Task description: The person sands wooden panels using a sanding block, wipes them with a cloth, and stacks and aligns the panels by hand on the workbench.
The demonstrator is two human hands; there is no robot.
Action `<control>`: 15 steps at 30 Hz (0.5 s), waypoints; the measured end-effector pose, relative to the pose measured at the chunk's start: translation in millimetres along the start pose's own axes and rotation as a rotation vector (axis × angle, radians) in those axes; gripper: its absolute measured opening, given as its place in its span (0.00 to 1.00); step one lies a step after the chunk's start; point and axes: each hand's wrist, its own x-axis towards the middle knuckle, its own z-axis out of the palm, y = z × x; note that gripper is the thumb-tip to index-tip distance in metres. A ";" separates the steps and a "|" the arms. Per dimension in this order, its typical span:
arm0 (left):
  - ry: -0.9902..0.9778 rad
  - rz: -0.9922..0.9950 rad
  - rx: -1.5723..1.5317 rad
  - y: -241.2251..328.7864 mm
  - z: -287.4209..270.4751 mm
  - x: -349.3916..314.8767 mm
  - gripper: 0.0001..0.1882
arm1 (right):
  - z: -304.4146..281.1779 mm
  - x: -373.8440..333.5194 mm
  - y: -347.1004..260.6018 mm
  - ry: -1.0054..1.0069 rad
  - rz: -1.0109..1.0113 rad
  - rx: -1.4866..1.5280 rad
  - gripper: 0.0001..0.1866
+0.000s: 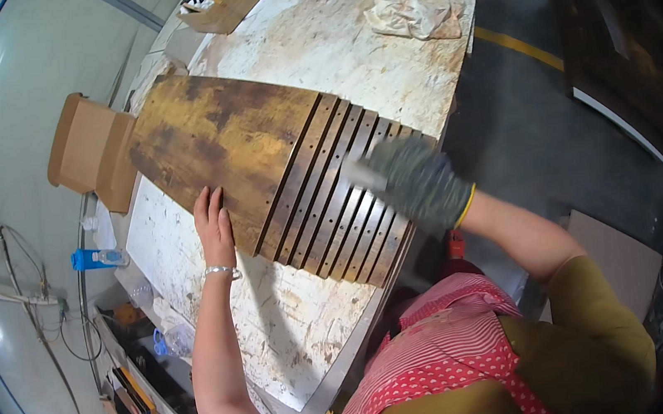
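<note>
A fanned stack of brown wooden boards lies on the worktable, its stepped edges (pixel 322 200) facing me and showing small dark holes. The topmost board (pixel 220 121) has a mottled yellow-brown face. My bare left hand (pixel 213 225), with a bracelet at the wrist, rests its outstretched fingers on that board's near left edge. Over the stepped edges, my right hand (pixel 420 178) wears a grey-green knitted glove. It is closed on a small pale, flat piece (pixel 365 175), smeared by motion, whose kind I cannot make out.
The white, stained worktable (pixel 303 51) carries a crumpled cloth (pixel 411 16) and, far left, a cardboard box (pixel 233 2). An open brown carton (pixel 94 150) stands beyond the boards. Bottles and tools crowd a lower shelf (pixel 150 356) at left. Dark panels (pixel 621 51) stand on the right.
</note>
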 end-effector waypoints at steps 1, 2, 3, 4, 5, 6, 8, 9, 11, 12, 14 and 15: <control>0.008 0.012 -0.008 1.7 -0.3 0.9 0.22 | -3.9 4.9 11.6 0.062 0.078 -0.121 0.22; 0.016 0.013 -0.014 2.3 -1.2 0.5 0.22 | -0.9 2.0 21.3 0.089 0.173 -0.111 0.22; 0.017 0.007 -0.007 1.0 0.1 0.6 0.22 | -0.8 6.1 23.1 0.114 0.266 -0.101 0.22; 0.020 0.017 -0.010 0.2 1.1 0.2 0.21 | 1.8 7.9 14.1 0.039 0.332 -0.034 0.21; 0.025 0.027 -0.013 -0.2 1.5 0.9 0.21 | 3.1 7.5 -2.1 0.048 0.248 -0.087 0.18; 0.025 0.031 -0.022 0.9 3.7 2.2 0.21 | 8.9 6.2 -22.5 0.019 0.176 -0.075 0.14; 0.035 0.030 -0.018 -1.4 1.4 -1.3 0.21 | 19.2 3.0 -71.4 -0.098 0.066 0.031 0.11; 0.044 0.043 -0.027 -3.0 2.9 -1.2 0.21 | 23.0 -0.6 -95.7 -0.189 0.037 0.112 0.11; 0.053 0.058 -0.027 0.8 4.7 2.9 0.21 | 55.0 -15.4 -135.5 -0.294 -0.088 0.223 0.10; 0.048 0.056 -0.027 -0.7 4.9 1.7 0.21 | 53.2 -13.0 -140.0 -0.293 -0.091 0.219 0.10; 0.049 0.049 -0.038 -3.2 6.6 0.9 0.21 | 41.9 -11.4 -147.8 -0.200 -0.137 0.331 0.08; 0.055 0.039 -0.034 -5.6 5.1 -1.9 0.21 | 31.4 -2.1 -138.2 -0.274 0.025 0.327 0.10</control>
